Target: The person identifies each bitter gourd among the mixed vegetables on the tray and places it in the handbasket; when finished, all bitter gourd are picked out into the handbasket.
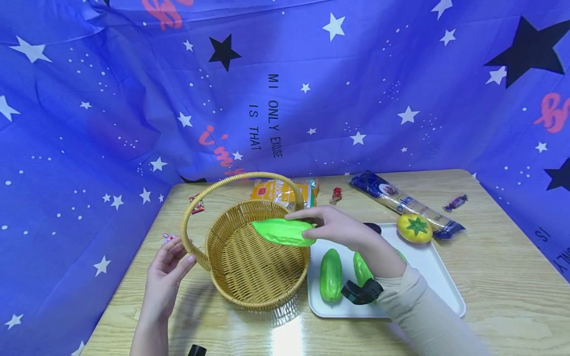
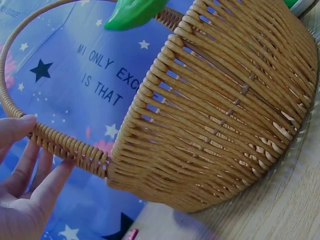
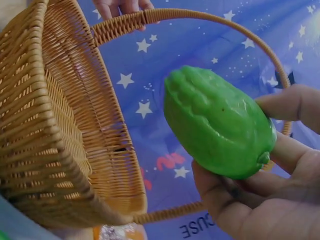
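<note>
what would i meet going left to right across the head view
Left hand → wicker basket → right hand → yellow fruit → purple-wrapped candy

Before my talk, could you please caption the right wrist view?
Right hand holds a green vegetable-shaped piece; left hand grips the basket handle.

Green vegetables (image 1: 285,232): at least three are seen
Basket (image 1: 254,267): one is counted
Tray (image 1: 438,279): one is counted
Yellow fruit (image 1: 414,228): one is seen
Sweets (image 1: 336,195): four are seen
Packets (image 1: 401,201): two are counted
</note>
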Demonstrator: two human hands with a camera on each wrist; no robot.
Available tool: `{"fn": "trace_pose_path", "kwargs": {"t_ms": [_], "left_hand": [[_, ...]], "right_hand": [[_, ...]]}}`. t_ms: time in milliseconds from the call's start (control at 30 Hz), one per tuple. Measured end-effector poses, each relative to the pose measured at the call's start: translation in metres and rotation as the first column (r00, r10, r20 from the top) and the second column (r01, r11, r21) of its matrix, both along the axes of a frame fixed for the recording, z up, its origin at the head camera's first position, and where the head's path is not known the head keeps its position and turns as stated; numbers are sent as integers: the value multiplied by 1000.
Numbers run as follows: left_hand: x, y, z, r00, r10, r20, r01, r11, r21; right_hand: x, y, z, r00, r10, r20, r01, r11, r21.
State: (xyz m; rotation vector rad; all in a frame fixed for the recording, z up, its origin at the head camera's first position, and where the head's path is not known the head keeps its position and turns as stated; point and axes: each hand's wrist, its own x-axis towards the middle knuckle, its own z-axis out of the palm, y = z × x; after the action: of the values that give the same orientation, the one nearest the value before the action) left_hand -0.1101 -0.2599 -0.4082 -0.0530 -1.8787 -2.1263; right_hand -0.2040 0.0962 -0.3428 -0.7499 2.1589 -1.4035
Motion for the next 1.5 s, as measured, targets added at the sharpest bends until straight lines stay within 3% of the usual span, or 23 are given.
{"fn": "trace_pose_path", "kwargs": {"t_ms": [200, 333, 633, 767, 1000, 1267, 1400, 1500], "left_hand": [[0, -1, -1, 1000, 4, -5, -4, 1000, -4], [0, -1, -2, 1000, -3, -19, 3, 1000, -3], [-1, -1, -2, 1000, -13, -18, 13, 1000, -9], [-2, -1, -3, 1000, -8, -24, 8, 1000, -10], [-2, -1, -3, 1000, 0, -22, 0, 1000, -10], [-2, -2, -3, 1000, -4, -23, 4, 1000, -14], [-2, -2, -4, 1000, -10, -24, 9, 1000, -15], [-2, -2, -4, 1000, -15, -27, 15, 1000, -13]], "right_hand": [[-16, -19, -11, 990, 126, 63, -123, 992, -40], [-28, -34, -17, 981, 168, 97, -164, 985, -47], [-49, -69, -31, 960, 263, 101, -270, 960, 67], [-56, -79, -35, 935, 334, 114, -347, 930, 122], [-62, -89, -41, 876, 435, 207, -464, 878, 120], [-59, -95, -54, 857, 449, 253, -499, 845, 191], [-57, -96, -60, 829, 507, 235, -555, 795, 243], [-55, -96, -62, 796, 562, 225, -605, 739, 294]]}}
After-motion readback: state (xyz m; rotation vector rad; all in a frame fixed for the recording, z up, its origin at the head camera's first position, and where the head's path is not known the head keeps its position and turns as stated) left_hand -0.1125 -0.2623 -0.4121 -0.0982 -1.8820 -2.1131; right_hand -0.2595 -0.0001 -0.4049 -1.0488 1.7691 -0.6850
